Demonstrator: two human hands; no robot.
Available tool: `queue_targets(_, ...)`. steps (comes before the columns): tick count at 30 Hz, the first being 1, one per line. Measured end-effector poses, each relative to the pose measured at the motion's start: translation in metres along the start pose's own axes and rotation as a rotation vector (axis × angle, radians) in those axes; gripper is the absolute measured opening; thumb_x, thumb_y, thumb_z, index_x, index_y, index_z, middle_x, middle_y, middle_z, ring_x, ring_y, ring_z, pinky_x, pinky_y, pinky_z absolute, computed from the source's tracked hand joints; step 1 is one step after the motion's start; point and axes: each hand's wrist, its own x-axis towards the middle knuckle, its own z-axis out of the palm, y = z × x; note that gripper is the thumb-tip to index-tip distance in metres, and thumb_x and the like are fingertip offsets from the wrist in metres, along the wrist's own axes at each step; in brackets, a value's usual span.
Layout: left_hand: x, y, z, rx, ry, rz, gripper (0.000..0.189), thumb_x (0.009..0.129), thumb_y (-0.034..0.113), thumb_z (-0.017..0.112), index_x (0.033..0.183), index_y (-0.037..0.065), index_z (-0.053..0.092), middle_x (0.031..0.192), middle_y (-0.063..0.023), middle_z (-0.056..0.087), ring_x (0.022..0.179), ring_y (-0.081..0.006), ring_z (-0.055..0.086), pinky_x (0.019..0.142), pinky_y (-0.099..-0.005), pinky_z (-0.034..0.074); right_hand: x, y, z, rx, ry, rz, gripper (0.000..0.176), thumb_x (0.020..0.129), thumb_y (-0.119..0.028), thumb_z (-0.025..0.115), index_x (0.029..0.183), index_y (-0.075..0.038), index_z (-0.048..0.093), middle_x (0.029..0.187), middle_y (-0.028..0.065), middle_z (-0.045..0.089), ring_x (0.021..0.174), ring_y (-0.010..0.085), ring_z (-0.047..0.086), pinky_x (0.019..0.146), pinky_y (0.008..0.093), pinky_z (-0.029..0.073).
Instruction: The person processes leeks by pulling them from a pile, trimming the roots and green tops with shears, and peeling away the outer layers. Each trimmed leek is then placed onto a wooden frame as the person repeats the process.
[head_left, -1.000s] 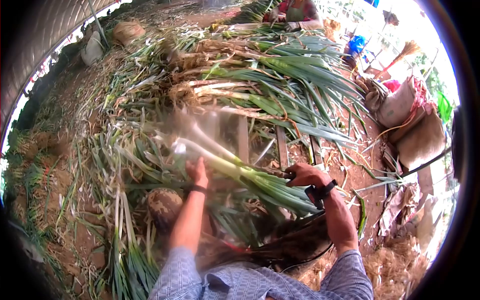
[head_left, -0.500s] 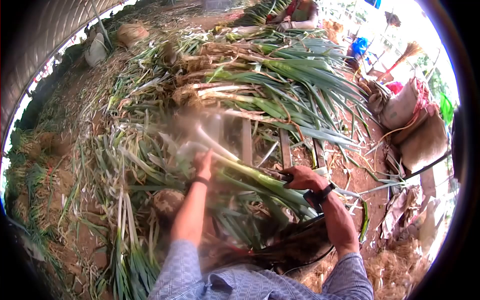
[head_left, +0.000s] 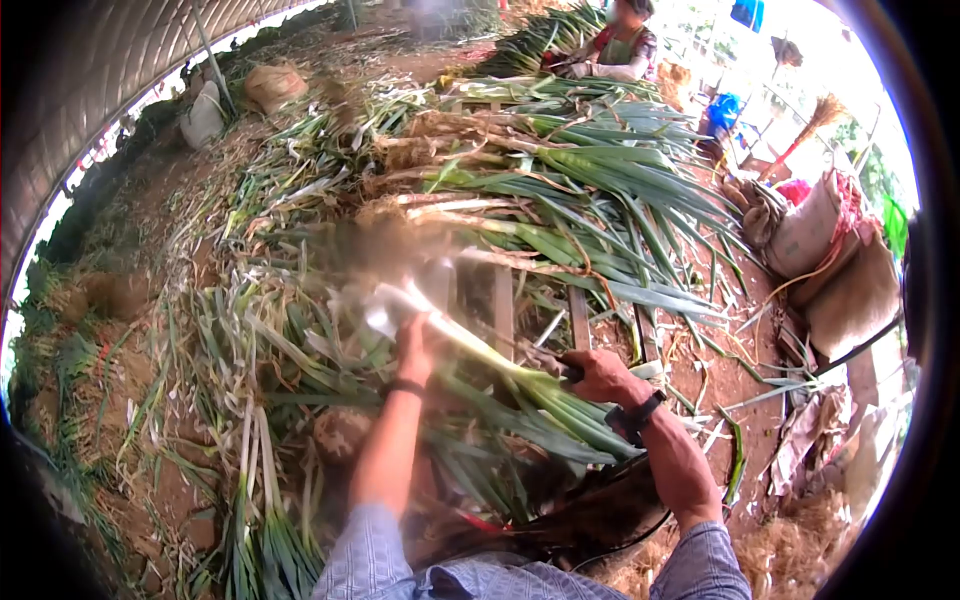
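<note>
My left hand (head_left: 415,340) is closed around the pale stalk of a leek (head_left: 462,338). The leek lies slantwise in front of me, its blurred white end at the upper left and green leaves fanning to the lower right. My right hand (head_left: 600,377) grips a dark-handled tool (head_left: 570,371). The tool's thin greyish front part points left across the leek; its exact kind is too blurred to tell. A dark band circles my left wrist, and a black watch (head_left: 632,417) is on my right.
Untrimmed leeks (head_left: 560,170) with roots lie in a heap beyond my hands, over wooden slats (head_left: 580,320). Leaf scraps (head_left: 270,330) cover the ground at left. Several finished-looking white stalks (head_left: 256,460) lie lower left. Sacks (head_left: 835,240) stand at right; another person (head_left: 622,45) sits behind.
The leek's white end has turned from hazy to bright and more exposed. My right hand and tool have shifted slightly lower. The camera view has tilted up a little, showing more of the other person.
</note>
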Motion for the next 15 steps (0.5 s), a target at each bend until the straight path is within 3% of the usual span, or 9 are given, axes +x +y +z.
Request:
queue_targets(2,-0.024,0.007,0.018,-0.219,-0.173,-0.030,0.028,0.089,0.024,0.061,0.110,0.005,0.061,0.094,-0.0093,0.067,0.089,-0.0264,0.067,0.075,-0.0435,0.058,0.003,-0.013,-0.002,0.040,0.136,-0.025,0.030,0.081,-0.026,0.071,0.105,-0.009,0.072,0.083,0.0173,0.070,0.075,0.0338,0.069,0.067,0.0437,0.054)
queue_targets(3,-0.036,0.008,0.024,-0.314,-0.310,-0.036,0.030,0.089,0.026,0.059,0.109,0.004,0.061,0.093,-0.0105,0.067,0.094,-0.0274,0.066,0.085,-0.0474,0.056,0.006,-0.015,-0.002,-0.029,0.160,-0.092,0.034,0.081,-0.014,0.069,0.115,-0.008,0.069,0.086,0.0158,0.072,0.078,0.0365,0.070,0.072,0.0436,0.056)
queue_targets(4,-0.055,0.011,0.037,-0.309,-0.393,0.008,0.027,0.091,0.031,0.058,0.101,0.006,0.060,0.082,-0.0076,0.061,0.081,-0.0243,0.062,0.077,-0.0465,0.054,0.008,-0.020,0.000,-0.007,0.164,-0.138,0.034,0.081,-0.014,0.069,0.115,-0.008,0.069,0.086,0.0164,0.072,0.078,0.0368,0.070,0.072,0.0441,0.056)
queue_targets(6,-0.076,0.009,0.051,-0.354,-0.317,0.028,0.029,0.093,0.039,0.057,0.091,0.010,0.055,0.072,-0.0036,0.052,0.068,-0.0199,0.053,0.066,-0.0427,0.050,0.011,-0.029,0.002,0.037,0.173,-0.229,0.034,0.081,-0.014,0.068,0.115,-0.008,0.069,0.085,0.0174,0.071,0.079,0.0373,0.070,0.072,0.0449,0.056)
queue_targets(8,-0.092,0.011,0.058,-0.360,-0.264,-0.028,0.050,0.094,0.065,0.053,0.082,0.016,0.048,0.057,0.0024,0.036,0.052,-0.0141,0.039,0.052,-0.0356,0.040,0.011,-0.031,0.001,0.015,0.122,-0.239,0.032,0.081,-0.016,0.069,0.112,-0.009,0.068,0.085,0.0180,0.071,0.078,0.0382,0.069,0.070,0.0462,0.055)
queue_targets(10,-0.107,0.017,0.065,-0.357,-0.190,-0.098,0.063,0.088,0.079,0.049,0.080,0.017,0.048,0.053,0.0048,0.030,0.047,-0.0117,0.033,0.049,-0.0334,0.037,0.009,-0.033,0.000,-0.005,0.067,-0.250,0.029,0.081,-0.018,0.069,0.109,-0.009,0.068,0.084,0.0185,0.071,0.077,0.0391,0.069,0.068,0.0475,0.055)
queue_targets(15,-0.109,0.016,0.055,-0.328,-0.363,-0.121,0.072,0.084,0.087,0.043,0.085,0.015,0.050,0.052,0.0064,0.026,0.045,-0.0104,0.029,0.048,-0.0318,0.037,0.002,-0.049,-0.011,0.154,0.130,-0.263,0.026,0.081,-0.014,0.066,0.107,-0.010,0.068,0.083,0.0173,0.071,0.074,0.0383,0.068,0.066,0.0449,0.054)
